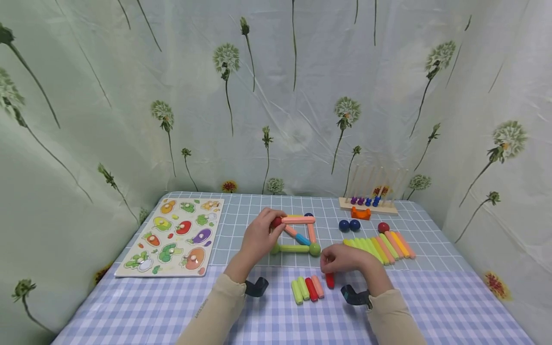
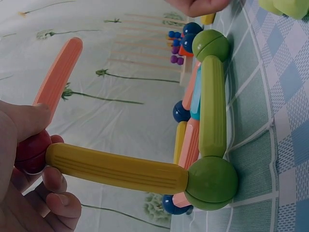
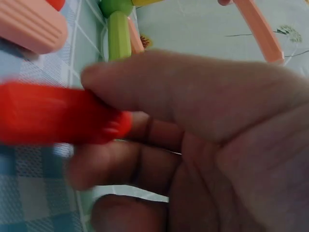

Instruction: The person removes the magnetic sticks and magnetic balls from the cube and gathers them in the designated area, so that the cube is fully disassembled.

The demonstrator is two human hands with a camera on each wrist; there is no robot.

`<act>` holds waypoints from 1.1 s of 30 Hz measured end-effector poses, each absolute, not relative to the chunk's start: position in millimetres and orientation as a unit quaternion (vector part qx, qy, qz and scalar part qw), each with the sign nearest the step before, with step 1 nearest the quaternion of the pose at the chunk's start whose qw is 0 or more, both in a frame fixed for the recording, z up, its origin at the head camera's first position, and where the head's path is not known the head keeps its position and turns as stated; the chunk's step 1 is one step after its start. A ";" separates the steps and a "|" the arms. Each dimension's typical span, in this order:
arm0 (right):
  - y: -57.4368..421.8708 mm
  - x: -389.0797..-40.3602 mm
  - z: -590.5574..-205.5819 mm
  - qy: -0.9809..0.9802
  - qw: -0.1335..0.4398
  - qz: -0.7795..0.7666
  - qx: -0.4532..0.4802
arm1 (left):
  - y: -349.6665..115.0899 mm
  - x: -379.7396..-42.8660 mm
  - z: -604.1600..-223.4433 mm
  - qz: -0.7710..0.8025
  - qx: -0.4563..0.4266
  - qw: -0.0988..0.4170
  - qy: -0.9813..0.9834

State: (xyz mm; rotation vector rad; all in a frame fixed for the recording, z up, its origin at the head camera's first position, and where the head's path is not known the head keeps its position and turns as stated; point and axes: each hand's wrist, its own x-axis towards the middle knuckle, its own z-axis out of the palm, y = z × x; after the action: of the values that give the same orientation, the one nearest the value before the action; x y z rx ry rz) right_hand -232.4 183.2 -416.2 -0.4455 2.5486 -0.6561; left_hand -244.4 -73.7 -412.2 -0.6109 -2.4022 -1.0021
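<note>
My left hand (image 1: 262, 232) grips a red ball (image 2: 34, 153) at an upper corner of a frame built of sticks and balls. From that ball a yellow stick (image 2: 118, 167) runs down to a green ball (image 2: 212, 182), and a salmon stick (image 1: 298, 220) juts out sideways. A light green stick (image 1: 294, 248) joins the two green balls at the frame's front. To the right of the frame, my right hand (image 1: 345, 258) pinches a red stick (image 3: 53, 113) between thumb and fingers. Several short sticks (image 1: 304, 288), green, red and salmon, lie just left of it.
Several green, orange and yellow sticks (image 1: 377, 249) lie in a row at right, near a red ball (image 1: 383, 227) and two dark blue balls (image 1: 349, 225). Behind them stands a wooden peg rack (image 1: 368, 206) with an orange piece (image 1: 360, 213). A vegetable puzzle board (image 1: 170, 237) lies left.
</note>
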 end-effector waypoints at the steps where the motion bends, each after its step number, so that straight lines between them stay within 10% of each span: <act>1: 182.6 -232.2 -416.6 0.926 0.243 -0.241 -0.160 | -73.8 -244.5 -412.1 -0.365 -0.223 0.233 -0.873; 19: 168.9 -229.0 -425.3 0.878 0.325 -0.316 -0.156 | -75.2 -244.8 -411.9 -0.364 -0.218 0.230 -0.876; 33: 156.1 -235.1 -403.6 0.896 -0.003 -0.434 -0.093 | -74.0 -245.9 -413.4 -0.365 -0.214 0.228 -0.877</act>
State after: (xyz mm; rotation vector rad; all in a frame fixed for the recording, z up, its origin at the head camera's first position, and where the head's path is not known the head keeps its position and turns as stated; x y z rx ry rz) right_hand -235.1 156.1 -403.6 -0.2922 2.8205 -1.3674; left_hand -245.9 -74.0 -413.4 -0.5901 -2.4143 -1.0065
